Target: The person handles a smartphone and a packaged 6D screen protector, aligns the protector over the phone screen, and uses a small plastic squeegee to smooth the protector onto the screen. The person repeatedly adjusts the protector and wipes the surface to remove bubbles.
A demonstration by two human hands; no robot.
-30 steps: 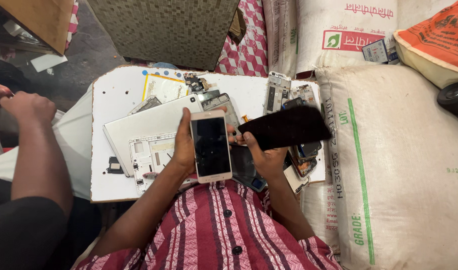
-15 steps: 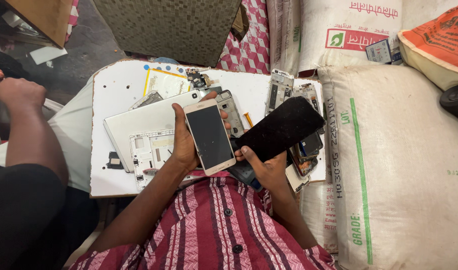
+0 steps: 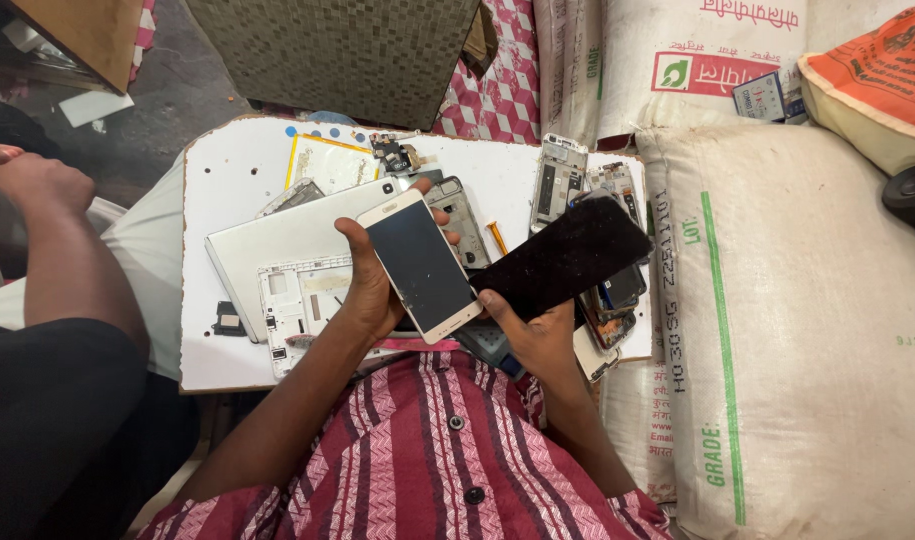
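Head view shows the left hand (image 3: pixel 370 290) with fingers wrapped around a white phone (image 3: pixel 421 265), over the desk's (image 3: pixel 218 175) near edge. Right hand (image 3: pixel 540 335) fingers pinch a black glass screen (image 3: pixel 563 258). Both look thin, smooth, breakable; hold by side edges.

White board (image 3: pixel 228 170), strewn phone frames (image 3: pixel 558 175), grey tablet shell (image 3: pixel 278 240), yellow-edged panel (image 3: pixel 328 165)
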